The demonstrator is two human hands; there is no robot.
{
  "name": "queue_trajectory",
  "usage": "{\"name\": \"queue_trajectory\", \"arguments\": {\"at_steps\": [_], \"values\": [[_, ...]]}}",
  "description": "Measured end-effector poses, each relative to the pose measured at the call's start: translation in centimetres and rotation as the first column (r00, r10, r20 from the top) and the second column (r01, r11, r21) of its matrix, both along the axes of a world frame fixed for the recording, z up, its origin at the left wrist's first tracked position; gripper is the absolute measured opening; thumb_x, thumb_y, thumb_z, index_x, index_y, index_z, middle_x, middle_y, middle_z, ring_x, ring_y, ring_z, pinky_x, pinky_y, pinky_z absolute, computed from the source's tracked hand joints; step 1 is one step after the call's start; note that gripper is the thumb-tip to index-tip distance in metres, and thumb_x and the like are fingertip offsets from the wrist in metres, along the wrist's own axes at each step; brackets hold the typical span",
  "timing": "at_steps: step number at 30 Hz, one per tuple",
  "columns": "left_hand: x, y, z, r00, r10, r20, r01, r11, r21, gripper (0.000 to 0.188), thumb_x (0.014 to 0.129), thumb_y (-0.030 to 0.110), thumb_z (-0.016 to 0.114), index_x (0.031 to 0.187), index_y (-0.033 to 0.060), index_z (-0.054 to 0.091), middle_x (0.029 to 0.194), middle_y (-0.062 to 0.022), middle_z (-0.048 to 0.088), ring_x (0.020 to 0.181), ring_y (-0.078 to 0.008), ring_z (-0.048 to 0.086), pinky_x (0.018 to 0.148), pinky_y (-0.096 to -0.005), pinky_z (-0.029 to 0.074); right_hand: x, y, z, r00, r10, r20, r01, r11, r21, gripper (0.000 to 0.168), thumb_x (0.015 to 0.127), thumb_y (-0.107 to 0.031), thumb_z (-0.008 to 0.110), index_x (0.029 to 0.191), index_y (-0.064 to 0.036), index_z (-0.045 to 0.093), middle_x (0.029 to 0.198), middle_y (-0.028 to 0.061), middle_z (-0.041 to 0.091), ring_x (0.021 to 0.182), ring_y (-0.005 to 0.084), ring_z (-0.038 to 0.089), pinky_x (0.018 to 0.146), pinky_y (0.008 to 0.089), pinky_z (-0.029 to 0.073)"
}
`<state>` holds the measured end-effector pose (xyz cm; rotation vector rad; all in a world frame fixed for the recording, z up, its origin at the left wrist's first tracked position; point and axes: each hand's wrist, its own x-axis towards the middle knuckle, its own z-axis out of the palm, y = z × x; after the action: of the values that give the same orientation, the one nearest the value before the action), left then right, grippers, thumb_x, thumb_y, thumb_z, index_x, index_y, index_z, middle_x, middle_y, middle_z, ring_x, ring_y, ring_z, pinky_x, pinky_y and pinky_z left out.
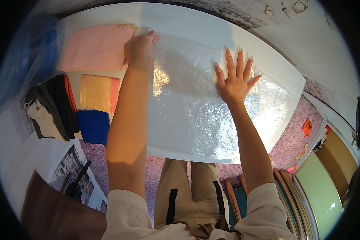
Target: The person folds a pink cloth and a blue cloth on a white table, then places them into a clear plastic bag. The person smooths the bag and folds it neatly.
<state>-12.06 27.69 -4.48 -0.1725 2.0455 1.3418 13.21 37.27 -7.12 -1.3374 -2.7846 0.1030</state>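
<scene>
A large sheet of clear plastic film (186,120) lies spread over the white table (180,18), wrinkled and shining in the light. My right hand (235,79) rests palm down on the film with its fingers spread. At the film's far left part is my left hand (140,49), bent at the wrist; its fingers are partly hidden, so whether it pinches the film does not show. Just left of it lies a flat pink folded cloth or packet (97,48). Nearer, beside my left forearm, a yellow and pink folded piece (99,92) lies above a folded blue cloth (93,126).
Folded dark garments (55,99) and a beige one (45,118) are stacked at the table's left end, near a translucent bag (39,54) with blue contents. Below the table is a pink carpet (303,120). A green-seated chair (318,192) stands at the lower right.
</scene>
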Motion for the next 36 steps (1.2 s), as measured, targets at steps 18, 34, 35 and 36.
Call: {"name": "queue_trajectory", "arguments": {"at_steps": [18,34,35,36], "values": [[11.8,-0.3,-1.0,0.184,-0.707,-0.683,0.534,0.655,-0.535,0.053,0.094,0.037,0.051,0.142,0.0177,0.041,0.149,-0.002,0.037,0.138,-0.027,0.033,0.113,-0.0509,0.017,0.1,-0.1,-0.1,0.997,0.022,-0.078,-0.017,0.998,0.063,0.057,0.089,-0.058,0.049,0.141,-0.038,0.04,0.153,0.0001,0.029,0.142,0.0339,0.021,0.107,0.0683,0.001],[6.6,-3.3,-1.9,0.233,-0.748,-0.622,0.346,0.662,-0.665,0.097,0.074,0.071,0.058,0.148,0.0156,0.028,0.155,-0.0132,0.022,0.143,-0.0331,0.017,0.107,-0.0664,0.001,0.0,0.1,0.0,0.993,0.042,-0.114,-0.037,0.998,0.042,0.063,0.085,-0.063,0.052,0.141,-0.037,0.041,0.153,0.0004,0.029,0.142,0.035,0.019,0.106,0.0686,0.0],[6.9,-3.2,-2.0,0.244,-0.728,-0.641,0.355,0.682,-0.64,0.098,0.073,0.072,0.058,0.148,0.0146,0.029,0.154,-0.0132,0.023,0.143,-0.0327,0.019,0.106,-0.0679,0.0,0.1,0.1,0.1,0.993,0.039,-0.107,-0.037,0.999,0.018,0.065,0.084,-0.065,0.051,0.142,-0.038,0.039,0.154,0.0001,0.027,0.143,0.0345,0.017,0.107,0.0685,-0.001],[6.8,-3.1,-2.0,0.252,-0.709,-0.659,0.358,0.701,-0.617,0.099,0.073,0.073,0.058,0.147,0.0135,0.03,0.154,-0.0132,0.025,0.143,-0.0322,0.02,0.105,-0.0693,-0.002,0.1,0.3,0.5,0.999,0.021,-0.037,-0.023,0.998,-0.06,0.069,0.084,-0.069,0.048,0.144,-0.038,0.035,0.155,0.0024,0.024,0.144,0.035,0.008,0.107,0.0682,-0.005]]}}
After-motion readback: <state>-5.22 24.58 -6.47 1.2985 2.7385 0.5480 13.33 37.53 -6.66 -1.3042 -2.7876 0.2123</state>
